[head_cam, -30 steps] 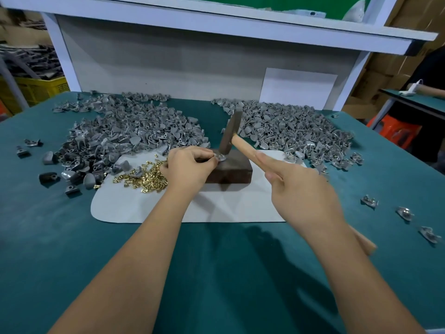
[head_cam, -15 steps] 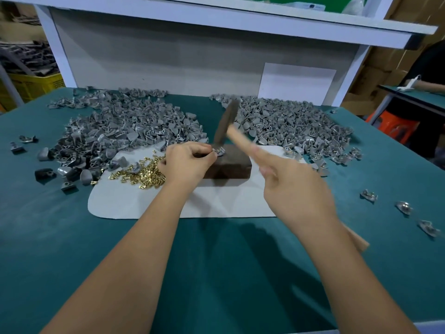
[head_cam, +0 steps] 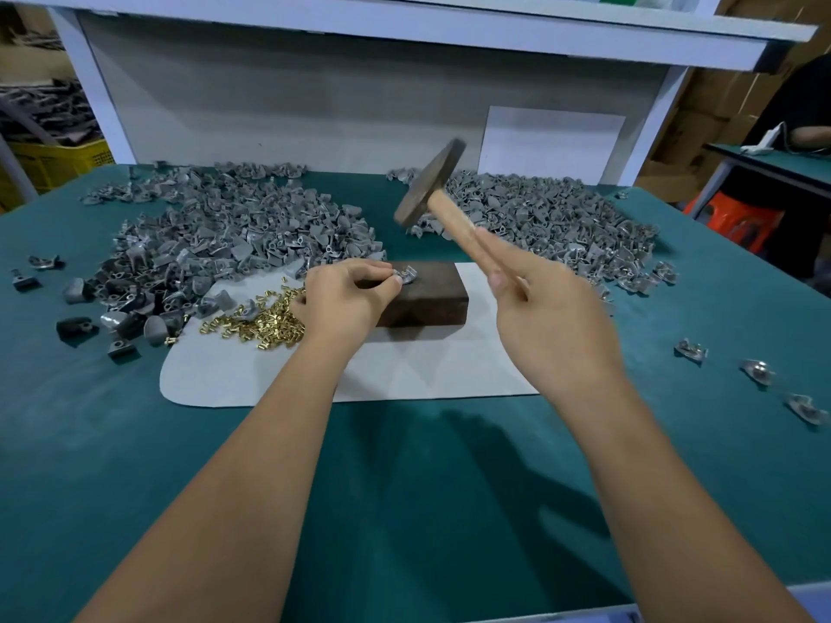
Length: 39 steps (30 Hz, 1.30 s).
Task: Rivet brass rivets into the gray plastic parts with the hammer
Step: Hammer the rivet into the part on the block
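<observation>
A small gray plastic part (head_cam: 407, 276) with a curved shape lies on the top of a dark rectangular block (head_cam: 427, 296). The left hand (head_cam: 344, 299) pinches this part at its left edge with curled fingers. The right hand (head_cam: 546, 317) grips the pale wooden handle of the hammer (head_cam: 431, 184); its dark, flat metal head is raised above the block, apart from the part. Shiny brass rivets (head_cam: 261, 319) lie heaped just left of the left hand, on a smooth white mat (head_cam: 427, 366). Two wide piles of gray parts (head_cam: 225, 231) cover the green bench (head_cam: 404, 487) behind.
</observation>
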Motion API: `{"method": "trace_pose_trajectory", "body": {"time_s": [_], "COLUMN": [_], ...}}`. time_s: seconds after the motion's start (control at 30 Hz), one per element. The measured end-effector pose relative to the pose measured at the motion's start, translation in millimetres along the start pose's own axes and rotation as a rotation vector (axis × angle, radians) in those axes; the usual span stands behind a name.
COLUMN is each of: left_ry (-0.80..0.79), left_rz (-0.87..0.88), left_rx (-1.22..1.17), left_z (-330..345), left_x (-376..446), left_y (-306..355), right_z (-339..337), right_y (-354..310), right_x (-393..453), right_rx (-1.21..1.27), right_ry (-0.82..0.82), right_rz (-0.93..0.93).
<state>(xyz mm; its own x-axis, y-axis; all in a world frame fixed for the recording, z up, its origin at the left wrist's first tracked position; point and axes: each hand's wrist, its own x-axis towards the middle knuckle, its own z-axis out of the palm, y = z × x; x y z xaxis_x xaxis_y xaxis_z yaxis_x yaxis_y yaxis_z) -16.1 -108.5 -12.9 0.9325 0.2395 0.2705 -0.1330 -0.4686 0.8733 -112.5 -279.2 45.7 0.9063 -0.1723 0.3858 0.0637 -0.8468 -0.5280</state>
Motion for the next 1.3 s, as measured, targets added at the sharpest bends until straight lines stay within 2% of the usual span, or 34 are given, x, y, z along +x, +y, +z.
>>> {"method": "trace_pose_trajectory", "body": {"time_s": [0.07, 0.17, 0.27, 0.37, 0.5, 0.63, 0.73, 0.8, 0.93, 1.1, 1.23, 1.3], "left_ry": [-0.002, -0.015, -0.012, 0.013, -0.015, 0.024, 0.001, -0.029, 0.021, -0.045, 0.004, -0.006], "left_rz": [0.007, -0.001, -0.010, -0.016, -0.016, -0.028, -0.024, -0.015, -0.033, -0.011, -0.034, -0.035], "left_rx": [0.011, 0.017, 0.007, -0.017, -0.002, -0.032, -0.010, -0.012, -0.014, -0.011, -0.023, -0.011], "left_z": [0.4, -1.1, -0.4, 1.6, -1.1, 0.8, -1.0, -2.8, -0.1, -3.9, -1.3, -1.4], "left_x": [0.2, 0.8, 1.4, 0.4, 0.8, -0.4, -0.8, -1.3, -1.3, -1.4, -2.0, -2.3], "left_y": [-1.4, -1.6, -1.5, -1.9, -1.8, 0.2, 0.5, 1.0, 2.8, 1.7, 4.0, 3.9], "right_z": [0.5, -1.6, -2.1, 2.8, 2.9, -1.0, 1.4, -1.7, -0.8, 0.6, -1.5, 3.4], "right_y": [1.7, 5.5, 4.3, 1.0, 0.3, -0.9, -3.2, -3.8, -4.5, -4.0, -3.5, -3.6], "right_x": [-2.5, -2.7, -1.9, -10.1, -12.1, -8.1, -7.7, -4.4, -4.3, -5.5, -0.4, -5.7], "right_rx": [-0.024, -0.169, -0.154, -0.122, -0.283, -0.263, -0.339, -0.315, -0.203, -0.322, -0.201, -0.230], "right_ry": [0.004, -0.132, -0.048, 0.058, -0.002, 0.095, 0.011, -0.023, 0.074, -0.026, 0.082, 0.068], "right_rz": [0.007, 0.036, 0.038, -0.038, -0.074, -0.084, -0.118, -0.098, -0.096, -0.125, -0.093, -0.129]}}
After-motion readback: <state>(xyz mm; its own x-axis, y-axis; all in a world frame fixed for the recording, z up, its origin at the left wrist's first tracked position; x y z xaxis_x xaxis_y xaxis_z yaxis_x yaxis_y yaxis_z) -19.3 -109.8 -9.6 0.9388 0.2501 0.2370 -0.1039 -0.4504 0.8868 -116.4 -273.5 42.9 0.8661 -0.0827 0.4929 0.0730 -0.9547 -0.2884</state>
